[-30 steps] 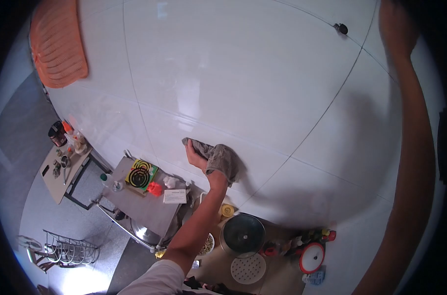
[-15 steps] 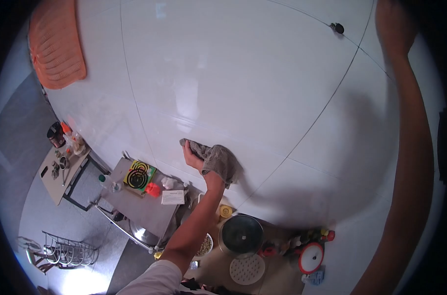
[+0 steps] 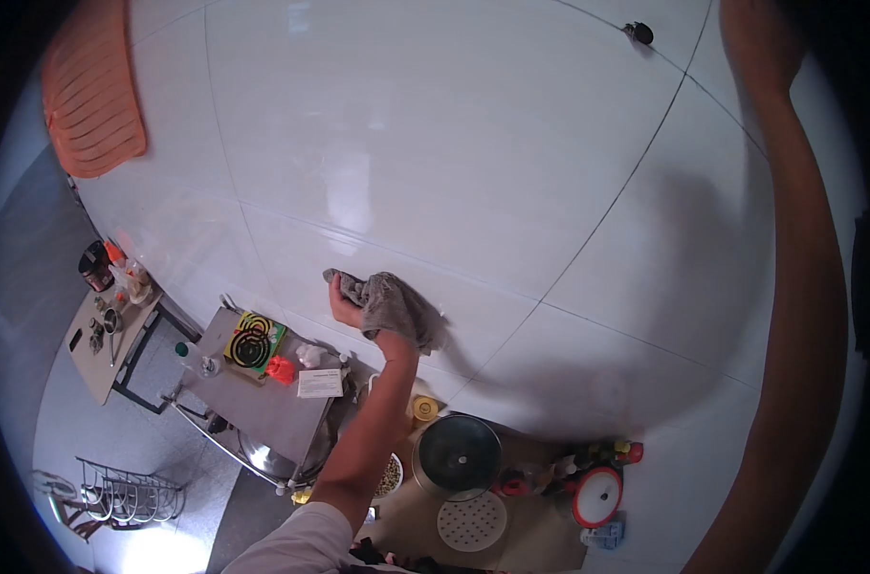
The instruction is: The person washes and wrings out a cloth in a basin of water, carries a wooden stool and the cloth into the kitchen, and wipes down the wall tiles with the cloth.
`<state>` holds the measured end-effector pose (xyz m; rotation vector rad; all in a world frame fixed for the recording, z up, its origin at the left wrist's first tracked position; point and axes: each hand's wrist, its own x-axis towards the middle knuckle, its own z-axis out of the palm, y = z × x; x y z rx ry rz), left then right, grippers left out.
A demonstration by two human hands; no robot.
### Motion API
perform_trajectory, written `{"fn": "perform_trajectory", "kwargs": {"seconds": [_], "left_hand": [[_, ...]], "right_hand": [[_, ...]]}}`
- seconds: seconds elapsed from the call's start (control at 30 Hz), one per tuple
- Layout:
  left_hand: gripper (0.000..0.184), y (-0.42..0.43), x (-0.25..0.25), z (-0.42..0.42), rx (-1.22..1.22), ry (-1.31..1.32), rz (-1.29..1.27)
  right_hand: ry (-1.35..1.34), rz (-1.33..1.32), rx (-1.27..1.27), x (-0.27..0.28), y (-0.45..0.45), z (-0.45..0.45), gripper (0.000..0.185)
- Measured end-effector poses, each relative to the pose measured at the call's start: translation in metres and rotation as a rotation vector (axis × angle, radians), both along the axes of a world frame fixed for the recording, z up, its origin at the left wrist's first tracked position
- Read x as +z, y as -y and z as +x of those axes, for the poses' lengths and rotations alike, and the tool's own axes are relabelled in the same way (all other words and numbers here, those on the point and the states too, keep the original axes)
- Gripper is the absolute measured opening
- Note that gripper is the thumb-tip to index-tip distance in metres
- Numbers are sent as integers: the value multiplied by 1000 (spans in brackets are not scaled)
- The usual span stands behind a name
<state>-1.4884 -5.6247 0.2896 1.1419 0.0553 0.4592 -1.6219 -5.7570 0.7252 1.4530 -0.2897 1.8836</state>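
My left hand (image 3: 347,304) is closed around a crumpled grey-brown cloth (image 3: 396,308), which lies against the white tiled wall (image 3: 435,163). Part of the cloth drapes over the wrist, and a shadow falls beside it. High at the right edge is my right hand (image 3: 762,43), raised close to the wall. Its fingers are dark and cut off by the frame, so their pose is hidden. A small dark fitting (image 3: 639,34) sits on a tile joint to the left of that hand.
Below are a glass lid (image 3: 457,455), a perforated white disc (image 3: 472,522), a red-rimmed lid (image 3: 597,497) and a grey stand (image 3: 253,407) holding a mosquito-coil box (image 3: 254,341). Leftward are a small table (image 3: 100,368), a wire rack (image 3: 133,493) and an orange ribbed object (image 3: 92,96).
The whole view has shifted, so most things appear further left. My left hand and the cloth have moved slightly left along the wall. The right arm keeps nearly the same pose.
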Motion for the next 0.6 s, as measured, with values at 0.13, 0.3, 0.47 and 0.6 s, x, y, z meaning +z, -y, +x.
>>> {"fn": "perform_trajectory", "kwargs": {"seconds": [0.13,0.3,0.47,0.6], "left_hand": [[69,31,-15,-28,119,348,319],[64,28,-22,-63,-169,942,737],[61,1,-21,-14,-94,932,659],[67,-22,-31,36,18,622,449]], "right_hand": [[-25,15,-35,2,-1,-2,30],[-44,-1,-3,-1,-10,-4,32],[-32,-8,-19,3,-1,-4,33],[-91,-46,18,0,-5,-6,33]]}}
